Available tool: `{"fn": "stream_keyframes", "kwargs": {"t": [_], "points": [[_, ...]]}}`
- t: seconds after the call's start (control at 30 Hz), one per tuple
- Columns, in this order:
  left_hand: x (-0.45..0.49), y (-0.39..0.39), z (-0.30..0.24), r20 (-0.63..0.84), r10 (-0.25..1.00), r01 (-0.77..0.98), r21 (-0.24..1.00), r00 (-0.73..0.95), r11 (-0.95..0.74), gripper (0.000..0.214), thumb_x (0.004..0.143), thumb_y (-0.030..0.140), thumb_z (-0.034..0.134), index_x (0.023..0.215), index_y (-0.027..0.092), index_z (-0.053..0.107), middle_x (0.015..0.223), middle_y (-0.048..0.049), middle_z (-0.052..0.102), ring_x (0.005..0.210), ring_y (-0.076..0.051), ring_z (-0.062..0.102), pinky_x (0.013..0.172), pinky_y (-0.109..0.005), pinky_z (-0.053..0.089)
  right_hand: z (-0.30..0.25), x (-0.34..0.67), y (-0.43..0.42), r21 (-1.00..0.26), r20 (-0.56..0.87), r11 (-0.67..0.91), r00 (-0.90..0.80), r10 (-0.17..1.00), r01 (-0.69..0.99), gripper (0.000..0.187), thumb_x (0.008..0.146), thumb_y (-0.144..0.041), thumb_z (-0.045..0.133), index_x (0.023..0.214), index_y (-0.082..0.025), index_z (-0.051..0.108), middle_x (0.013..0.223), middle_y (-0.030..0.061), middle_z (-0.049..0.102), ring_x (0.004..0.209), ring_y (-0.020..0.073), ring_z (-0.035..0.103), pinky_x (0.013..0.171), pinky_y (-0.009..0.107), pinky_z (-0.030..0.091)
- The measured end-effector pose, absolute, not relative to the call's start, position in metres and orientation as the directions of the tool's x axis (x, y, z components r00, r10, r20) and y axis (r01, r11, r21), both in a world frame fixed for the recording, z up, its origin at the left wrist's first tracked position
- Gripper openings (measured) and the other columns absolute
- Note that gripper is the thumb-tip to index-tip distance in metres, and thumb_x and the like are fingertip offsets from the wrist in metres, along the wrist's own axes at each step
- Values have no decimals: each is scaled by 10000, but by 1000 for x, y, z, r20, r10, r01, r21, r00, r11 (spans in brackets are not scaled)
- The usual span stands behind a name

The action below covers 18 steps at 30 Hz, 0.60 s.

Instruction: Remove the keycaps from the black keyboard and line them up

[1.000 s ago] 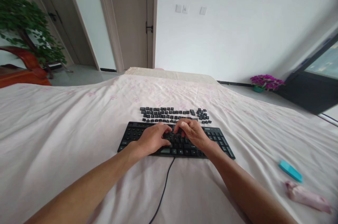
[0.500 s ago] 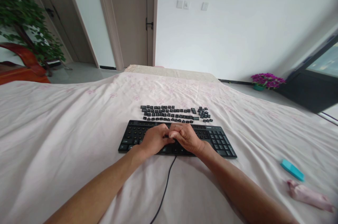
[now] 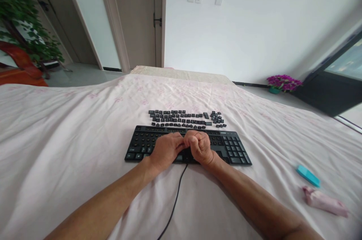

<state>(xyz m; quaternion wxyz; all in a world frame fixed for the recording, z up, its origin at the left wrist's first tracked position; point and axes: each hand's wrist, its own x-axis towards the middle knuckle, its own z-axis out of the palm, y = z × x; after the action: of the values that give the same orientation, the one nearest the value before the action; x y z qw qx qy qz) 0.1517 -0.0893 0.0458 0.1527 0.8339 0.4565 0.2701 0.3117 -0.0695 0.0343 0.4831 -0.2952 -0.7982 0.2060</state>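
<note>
A black computer keyboard (image 3: 234, 148) lies flat on the cloth, its cable (image 3: 175, 201) running toward me. Many keys are off its left and middle parts, while the number pad on the right still carries its caps. Over the middle of the keyboard, my left hand (image 3: 169, 147) is closed, fingertips bent down toward the keys. My right hand (image 3: 198, 145) is curled into a fist right beside it, touching or nearly touching the left fingers. Whatever sits between the fingers is hidden. Loose black keycaps (image 3: 208, 123) lie in rows just beyond the keyboard.
A pale pink flowered cloth (image 3: 85, 138) covers the surface, with creases. To the right lie a turquoise flat object (image 3: 308, 176) and a bundled pink cloth (image 3: 325, 201). Purple flowers in a pot (image 3: 283, 83), a door (image 3: 135, 17) and a leafy plant (image 3: 22, 17) stand farther off.
My right hand has rolled into a tighter, more upright fist and shifted slightly right. The left hand stays near the same keys. The whole view has moved a little.
</note>
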Motion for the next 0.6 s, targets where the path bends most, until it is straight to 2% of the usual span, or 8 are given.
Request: {"fn": "stream_keyframes", "kwargs": {"t": [0.23,0.33,0.43,0.5,0.6], "points": [[152,-89,45,279,882,697,541,379,-471,331,921,408,419,769,205,631,742,13,621,666,-126,552,585,-241,322,40,309,-68,-556,715,790,-336,613,259,433,963,-382,309,582,-206,420,547,3,480,519,118,472,547,254,400],[152,-87,47,246,887,680,573,390,-458,237,855,418,538,792,215,643,776,18,637,698,-133,567,605,-238,341,39,306,-67,-614,723,770,-268,636,171,450,970,-372,297,576,-202,433,548,3,484,511,115,484,536,256,414],[152,-87,49,211,904,665,619,372,-418,149,763,358,654,814,219,649,771,28,650,690,-134,574,595,-236,347,43,307,-69,-642,730,756,-201,654,129,476,971,-393,282,569,-201,450,553,11,494,516,121,501,531,269,428],[152,-87,49,202,918,632,673,341,-383,122,749,300,663,843,225,645,757,39,653,680,-126,581,599,-230,362,52,310,-73,-609,744,772,-205,636,182,493,970,-421,257,583,-203,471,569,25,520,550,137,514,579,296,445],[151,-87,49,204,925,551,755,320,-357,168,755,220,636,922,235,621,740,48,649,674,-117,596,630,-223,401,74,316,-77,-531,709,769,-310,633,356,484,968,-416,253,636,-203,534,630,49,578,647,163,534,705,325,444]]}}
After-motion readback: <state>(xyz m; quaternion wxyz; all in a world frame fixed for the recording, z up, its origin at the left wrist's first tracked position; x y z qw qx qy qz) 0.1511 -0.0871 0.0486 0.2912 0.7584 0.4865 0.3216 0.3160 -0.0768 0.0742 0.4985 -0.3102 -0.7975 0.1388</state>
